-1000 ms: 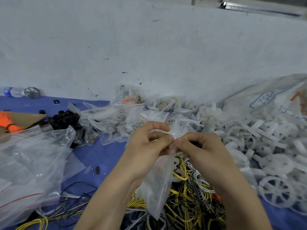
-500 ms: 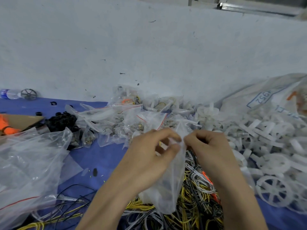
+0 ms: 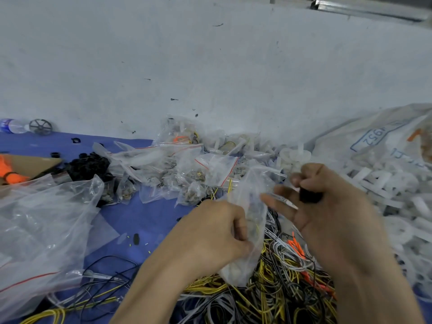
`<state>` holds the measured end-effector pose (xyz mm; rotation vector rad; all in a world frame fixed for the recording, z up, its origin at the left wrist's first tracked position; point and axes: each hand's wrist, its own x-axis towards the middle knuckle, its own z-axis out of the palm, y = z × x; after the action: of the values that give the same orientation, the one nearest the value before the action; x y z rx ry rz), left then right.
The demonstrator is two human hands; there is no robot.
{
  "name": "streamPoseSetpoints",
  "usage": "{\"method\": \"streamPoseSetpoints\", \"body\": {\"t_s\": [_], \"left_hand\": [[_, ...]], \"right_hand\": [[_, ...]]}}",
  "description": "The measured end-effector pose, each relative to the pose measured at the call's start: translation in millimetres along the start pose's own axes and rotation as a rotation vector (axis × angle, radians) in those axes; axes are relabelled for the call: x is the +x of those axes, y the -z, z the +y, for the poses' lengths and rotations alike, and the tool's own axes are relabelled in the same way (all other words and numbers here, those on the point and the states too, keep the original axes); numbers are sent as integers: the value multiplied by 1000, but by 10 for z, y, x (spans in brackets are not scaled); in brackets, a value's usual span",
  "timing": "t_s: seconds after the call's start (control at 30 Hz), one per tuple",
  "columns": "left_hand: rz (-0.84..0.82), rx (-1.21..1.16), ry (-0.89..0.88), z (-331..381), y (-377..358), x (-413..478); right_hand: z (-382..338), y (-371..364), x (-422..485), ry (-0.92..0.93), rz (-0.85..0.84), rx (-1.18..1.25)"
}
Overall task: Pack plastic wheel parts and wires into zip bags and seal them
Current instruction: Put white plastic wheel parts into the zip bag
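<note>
One white woven sack [image 3: 374, 141] lies at the far right, and from it spills a heap of white plastic wheel parts [image 3: 385, 195], too many and too blurred to count. One big clear bag [image 3: 42, 218] sprawls over the left of the blue table cover [image 3: 140, 218]. One tangle of yellow, white and black wires [image 3: 268, 293] lies near the front, under both hands. Behind it is a pile of small filled bags [image 3: 187, 164] with red seal lines, and to its left one clump of black parts [image 3: 88, 167].

Two hands work at the centre. The left hand [image 3: 217, 232] has its fingers curled round the side of one zip bag [image 3: 247, 202], held upright above the wires. The right hand [image 3: 327, 206] pinches one small black piece [image 3: 309, 195], with two fingers stretched toward the bag's mouth. At the far left stand one bottle [image 3: 11, 125] and one dark wheel [image 3: 41, 126], touching.
</note>
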<state>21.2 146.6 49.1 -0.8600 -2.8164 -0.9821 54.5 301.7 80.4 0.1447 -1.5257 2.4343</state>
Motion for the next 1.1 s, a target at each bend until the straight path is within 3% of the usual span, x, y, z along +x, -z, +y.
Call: {"method": "streamPoseSetpoints", "body": {"t_s": [0.03, 0.1, 0.23, 0.33, 0.4, 0.5, 0.57, 0.6, 0.67, 0.77, 0.83, 0.9, 1.1], "left_hand": [[26, 26, -3, -1, -2, -1], [61, 76, -20, 13, 2, -10], [104, -56, 6, -20, 122, -30], [149, -160, 3, -49, 193, -45], [119, -163, 2, -46, 213, -59], [197, -175, 66, -138, 347, -91], [384, -172, 144, -294, 499, -130], [493, -179, 188, -391, 578, -157], [681, -187, 230, -561, 707, -213], [871, -192, 246, -670, 790, -260], [904, -216, 257, -724, 785, -245], [865, -236, 273, -765, 752, -227], [717, -286, 300, -723, 711, -189]], "right_hand": [[-19, -74, -47, -33, -93, 131], [65, -193, -80, -77, -117, 52], [236, -282, -32, 17, 66, -592], [312, -198, -3, 48, -120, -1107], [295, -175, -33, 103, -195, -1237], [103, -233, -38, 319, -21, -779], [67, -235, 110, 376, 69, -502], [131, -245, 250, 336, 91, -484], [430, -307, 667, 195, 97, -773], [1022, -512, 1188, 37, -177, -1472], [1446, -572, 1373, -38, -366, -1642], [1774, -567, 1431, -112, -441, -1826], [2070, -481, 1430, -54, -262, -2023]]}}
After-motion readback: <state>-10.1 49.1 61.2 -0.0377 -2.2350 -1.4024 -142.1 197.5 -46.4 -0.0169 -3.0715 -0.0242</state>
